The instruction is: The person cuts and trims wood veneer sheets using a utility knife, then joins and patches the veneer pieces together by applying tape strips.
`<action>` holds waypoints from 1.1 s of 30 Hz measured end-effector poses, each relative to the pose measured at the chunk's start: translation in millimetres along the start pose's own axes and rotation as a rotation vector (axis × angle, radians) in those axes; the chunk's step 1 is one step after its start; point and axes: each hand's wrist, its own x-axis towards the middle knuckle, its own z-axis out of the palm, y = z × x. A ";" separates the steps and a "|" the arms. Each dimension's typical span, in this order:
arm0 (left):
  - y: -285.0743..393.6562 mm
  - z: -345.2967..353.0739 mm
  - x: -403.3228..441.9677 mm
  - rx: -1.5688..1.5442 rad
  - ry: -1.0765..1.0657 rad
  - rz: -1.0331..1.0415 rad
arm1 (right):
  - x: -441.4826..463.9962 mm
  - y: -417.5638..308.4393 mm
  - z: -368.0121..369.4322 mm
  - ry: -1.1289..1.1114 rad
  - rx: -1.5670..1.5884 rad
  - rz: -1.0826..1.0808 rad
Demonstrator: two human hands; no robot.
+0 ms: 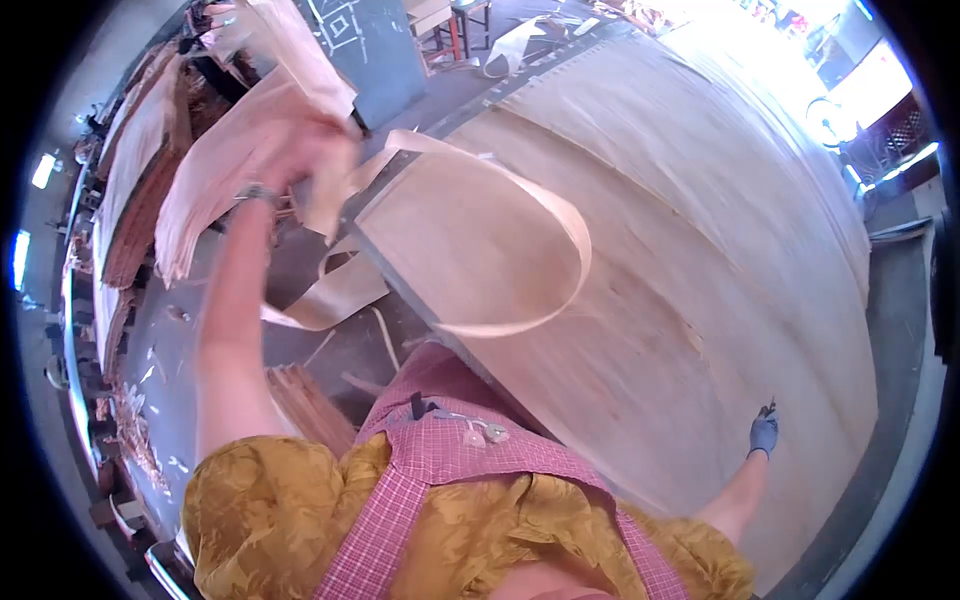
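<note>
My left hand (305, 150), blurred by motion, is raised at the upper left beside pale veneer strips. A long thin strip (575, 225) curls from near this hand across the large veneer sheets (640, 250) on the table. The fingers are smeared, so their hold cannot be made out. At the lower right my right hand (764, 432), in a blue-grey glove, is over the veneer surface. Its fingers are closed round a small dark object that is too small to name.
Stacks of veneer (150, 170) stand along the left side. Veneer scraps (345, 290) hang and lie beside the table edge. A grey board with chalk marks (375, 60) stands at the top, near a stool (470, 25). A fan (825, 120) is at the upper right.
</note>
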 end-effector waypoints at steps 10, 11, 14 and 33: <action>-35.0 159.2 151.2 1.150 -0.627 0.367 | -229.8 -161.2 -96.6 0.104 -0.271 0.093; -75.5 126.6 171.8 1.071 -0.447 0.548 | -250.8 -150.1 -81.1 0.122 -0.286 0.124; -56.5 6.9 201.2 0.915 -0.610 0.273 | -290.6 -161.1 -62.4 0.102 -0.284 0.185; -95.5 -99.9 389.3 0.322 0.600 -0.056 | -406.2 -379.6 -86.0 0.033 0.012 0.149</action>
